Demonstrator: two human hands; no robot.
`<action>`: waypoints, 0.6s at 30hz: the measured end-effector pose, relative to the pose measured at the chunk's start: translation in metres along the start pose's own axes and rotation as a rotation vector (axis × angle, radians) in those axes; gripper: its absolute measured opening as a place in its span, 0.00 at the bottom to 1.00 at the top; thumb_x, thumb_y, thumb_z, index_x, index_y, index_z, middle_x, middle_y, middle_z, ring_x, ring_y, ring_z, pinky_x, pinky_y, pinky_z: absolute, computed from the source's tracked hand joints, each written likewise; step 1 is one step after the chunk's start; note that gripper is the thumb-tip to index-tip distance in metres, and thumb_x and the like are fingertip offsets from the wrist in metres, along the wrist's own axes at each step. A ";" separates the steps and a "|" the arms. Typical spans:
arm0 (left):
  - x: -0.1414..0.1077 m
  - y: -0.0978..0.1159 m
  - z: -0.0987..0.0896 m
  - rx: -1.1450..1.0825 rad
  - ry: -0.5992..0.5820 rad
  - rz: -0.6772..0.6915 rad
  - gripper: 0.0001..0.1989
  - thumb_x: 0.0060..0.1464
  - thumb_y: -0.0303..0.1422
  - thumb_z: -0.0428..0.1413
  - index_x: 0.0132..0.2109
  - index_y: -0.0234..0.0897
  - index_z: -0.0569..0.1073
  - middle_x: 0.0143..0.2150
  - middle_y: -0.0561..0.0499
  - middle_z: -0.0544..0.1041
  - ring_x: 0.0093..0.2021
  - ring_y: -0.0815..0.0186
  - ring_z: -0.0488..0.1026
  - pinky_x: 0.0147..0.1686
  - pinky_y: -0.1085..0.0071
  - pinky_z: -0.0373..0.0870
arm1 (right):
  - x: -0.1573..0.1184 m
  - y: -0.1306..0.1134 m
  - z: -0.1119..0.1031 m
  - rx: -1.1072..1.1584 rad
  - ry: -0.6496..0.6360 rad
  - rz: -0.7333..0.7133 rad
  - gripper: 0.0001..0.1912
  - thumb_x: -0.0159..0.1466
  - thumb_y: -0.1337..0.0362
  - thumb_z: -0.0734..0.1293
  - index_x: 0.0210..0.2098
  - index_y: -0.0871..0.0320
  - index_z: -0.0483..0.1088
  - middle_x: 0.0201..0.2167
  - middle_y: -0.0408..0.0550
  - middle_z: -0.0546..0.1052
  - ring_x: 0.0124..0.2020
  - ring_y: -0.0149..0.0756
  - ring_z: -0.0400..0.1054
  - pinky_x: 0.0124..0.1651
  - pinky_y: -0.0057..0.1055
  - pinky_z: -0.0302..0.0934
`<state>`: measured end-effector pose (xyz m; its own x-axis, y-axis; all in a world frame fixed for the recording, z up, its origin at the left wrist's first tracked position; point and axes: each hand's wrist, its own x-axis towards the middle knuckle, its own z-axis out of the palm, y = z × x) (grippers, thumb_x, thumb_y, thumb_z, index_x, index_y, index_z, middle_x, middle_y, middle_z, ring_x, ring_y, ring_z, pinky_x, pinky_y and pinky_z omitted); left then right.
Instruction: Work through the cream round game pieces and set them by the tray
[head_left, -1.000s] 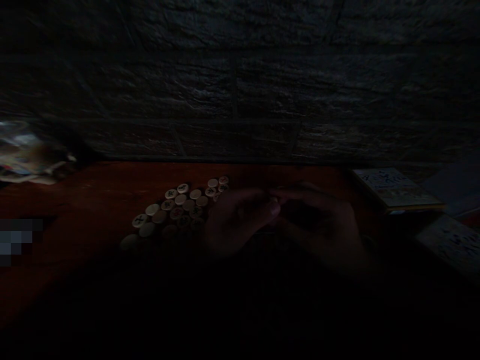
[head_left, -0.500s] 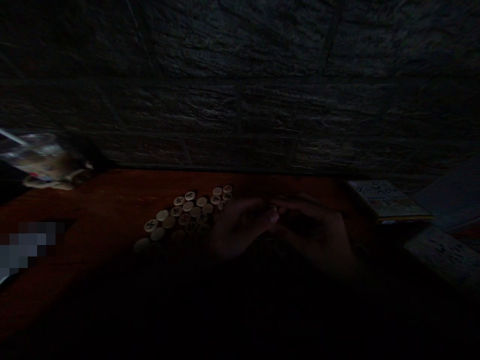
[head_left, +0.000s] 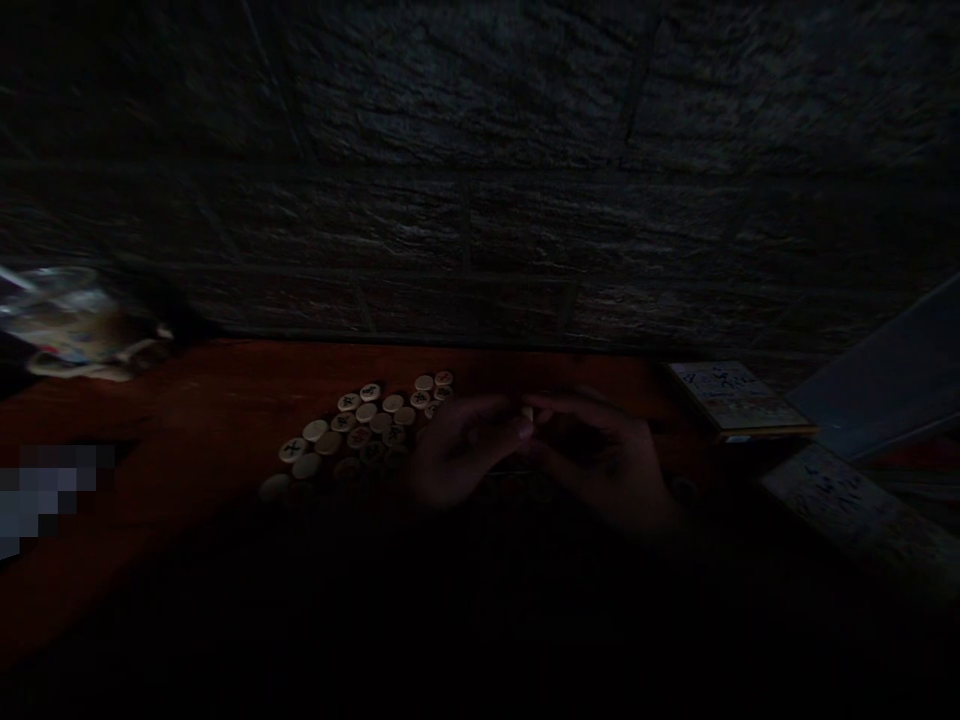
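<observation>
In the dim head view my left hand point(head_left: 461, 450) and my right hand point(head_left: 611, 455) meet above a reddish-brown table. A small pale Chinese chess piece point(head_left: 528, 413) shows between their fingertips. My left thumb and fingers pinch it from the left, while the fingertips of my right hand close on its other side. Left of my hands, several round wooden Chinese chess pieces point(head_left: 366, 412) lie loosely grouped on the table. Some bear dark or red characters and others are blank side up. Deep shadow hides my wrists and what lies below them.
A rough stone-block wall point(head_left: 480, 220) rises behind the table point(head_left: 225, 400). At the left stands a clear cup point(head_left: 71, 315) with a straw. To the right lie a flat printed box point(head_left: 739, 395) and a second printed box or book point(head_left: 832, 495). A blurred patch covers something at left.
The whole view has shifted slightly, so the hands, pieces and boxes sit a little further left. Both hands keep their pinch around the small piece.
</observation>
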<state>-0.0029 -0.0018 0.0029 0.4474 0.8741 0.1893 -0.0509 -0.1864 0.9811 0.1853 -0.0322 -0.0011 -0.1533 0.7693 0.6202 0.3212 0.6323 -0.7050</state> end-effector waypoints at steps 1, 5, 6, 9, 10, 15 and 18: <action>0.000 0.000 0.000 0.007 -0.002 -0.008 0.14 0.59 0.42 0.62 0.38 0.33 0.79 0.34 0.48 0.80 0.36 0.64 0.77 0.37 0.70 0.72 | 0.000 0.001 0.000 0.002 0.000 0.003 0.19 0.62 0.66 0.78 0.52 0.49 0.80 0.38 0.43 0.79 0.38 0.33 0.76 0.41 0.31 0.73; 0.000 -0.003 0.000 0.007 -0.006 -0.015 0.13 0.58 0.42 0.62 0.38 0.34 0.79 0.36 0.48 0.81 0.38 0.64 0.77 0.38 0.70 0.72 | -0.001 0.004 0.000 -0.013 -0.004 0.014 0.16 0.62 0.64 0.77 0.50 0.50 0.81 0.37 0.43 0.79 0.36 0.32 0.75 0.39 0.31 0.73; 0.000 -0.003 0.000 0.003 -0.002 -0.007 0.13 0.58 0.42 0.63 0.38 0.34 0.79 0.36 0.48 0.81 0.38 0.64 0.77 0.37 0.70 0.72 | -0.001 0.004 0.000 -0.013 -0.007 0.017 0.16 0.62 0.64 0.77 0.50 0.50 0.81 0.38 0.43 0.79 0.36 0.32 0.76 0.39 0.31 0.73; 0.000 -0.005 0.000 -0.022 -0.002 0.016 0.14 0.58 0.43 0.63 0.38 0.35 0.80 0.35 0.48 0.81 0.38 0.64 0.77 0.37 0.69 0.72 | -0.002 0.005 0.000 -0.004 -0.009 0.014 0.16 0.63 0.64 0.77 0.50 0.49 0.80 0.39 0.44 0.80 0.37 0.32 0.76 0.40 0.31 0.73; 0.000 -0.005 0.000 -0.032 0.000 0.021 0.14 0.58 0.43 0.63 0.38 0.35 0.80 0.35 0.48 0.81 0.38 0.64 0.77 0.37 0.69 0.72 | -0.002 0.005 0.000 -0.004 -0.007 0.010 0.16 0.63 0.64 0.77 0.50 0.49 0.80 0.39 0.43 0.80 0.38 0.32 0.76 0.41 0.32 0.73; 0.001 -0.004 0.000 -0.028 -0.009 0.037 0.14 0.61 0.42 0.61 0.40 0.34 0.81 0.38 0.46 0.82 0.40 0.63 0.78 0.41 0.68 0.74 | -0.002 0.005 0.000 -0.005 -0.010 -0.001 0.17 0.63 0.66 0.77 0.51 0.47 0.80 0.39 0.43 0.80 0.39 0.33 0.77 0.41 0.33 0.73; 0.002 -0.002 -0.002 0.010 -0.028 0.045 0.13 0.61 0.41 0.60 0.39 0.34 0.80 0.36 0.47 0.82 0.39 0.64 0.78 0.40 0.69 0.73 | -0.002 0.006 0.000 -0.015 -0.008 -0.005 0.19 0.62 0.65 0.78 0.52 0.47 0.80 0.38 0.43 0.80 0.38 0.34 0.76 0.42 0.33 0.74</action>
<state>-0.0033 0.0010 0.0011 0.4694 0.8521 0.2315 -0.0621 -0.2297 0.9713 0.1873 -0.0299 -0.0064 -0.1627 0.7671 0.6206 0.3349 0.6345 -0.6966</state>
